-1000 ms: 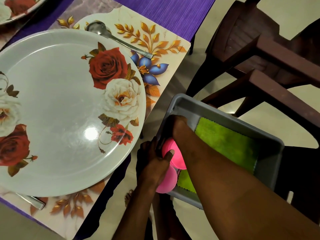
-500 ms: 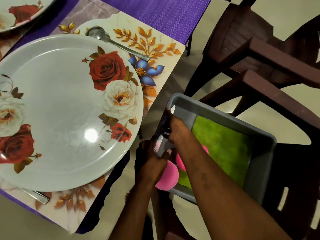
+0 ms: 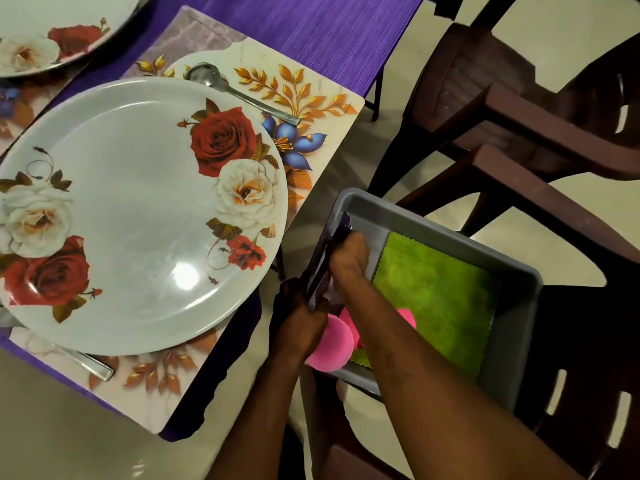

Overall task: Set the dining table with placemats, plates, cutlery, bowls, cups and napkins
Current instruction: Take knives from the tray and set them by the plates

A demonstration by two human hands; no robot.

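Note:
A grey bin (image 3: 433,221) sits on a dark chair beside the table, with a green napkin (image 3: 438,299) lying in it. My left hand (image 3: 298,318) grips a pink bowl (image 3: 330,349) at the bin's near left corner. More pink ware (image 3: 406,317) shows from under my right forearm. My right hand (image 3: 348,258) is inside the bin, its fingers curled round a dark purple object (image 3: 330,252) along the left wall; what that object is I cannot tell. On the table a rose-patterned plate (image 3: 138,216) lies on a floral placemat (image 3: 311,98).
A spoon (image 3: 242,95) lies on the placemat beyond the plate, and a steel handle (image 3: 91,367) sticks out from under its near edge. A second plate (image 3: 52,36) is at the top left. Brown plastic chairs (image 3: 519,116) crowd the right side.
My left hand has drawn one pink bowl out over the bin's near corner. My right hand has moved from the pink bowls up along the bin's left wall.

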